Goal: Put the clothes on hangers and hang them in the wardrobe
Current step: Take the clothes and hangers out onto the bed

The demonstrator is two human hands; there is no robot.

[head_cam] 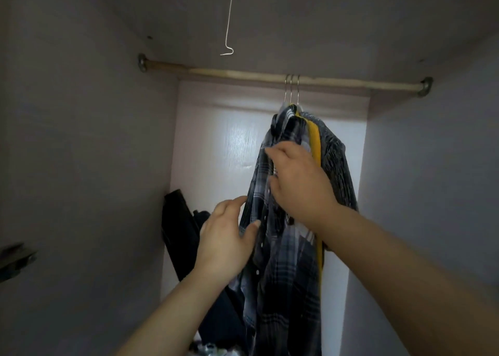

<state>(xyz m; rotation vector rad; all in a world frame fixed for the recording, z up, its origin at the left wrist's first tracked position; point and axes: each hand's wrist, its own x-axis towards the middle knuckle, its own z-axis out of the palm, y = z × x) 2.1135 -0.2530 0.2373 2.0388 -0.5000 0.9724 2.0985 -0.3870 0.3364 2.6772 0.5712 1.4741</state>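
Observation:
Three metal hanger hooks (291, 89) sit close together on the wooden rail (243, 75) inside the wardrobe. A dark plaid shirt (286, 280) hangs at the front, a yellow garment (314, 142) behind it, and a grey striped shirt (337, 161) at the back. My left hand (226, 237) pinches the plaid shirt's left front edge between thumb and fingers. Higher up, my right hand (299, 183) holds the fabric near the shirt's chest, below the collar.
A bent wire hook (229, 23) dangles from the wardrobe ceiling. A dark flat object (179, 226) leans in the lower left corner with dark clothes beside it. The rail has free room left of the hangers. A door hinge (16, 258) shows at far left.

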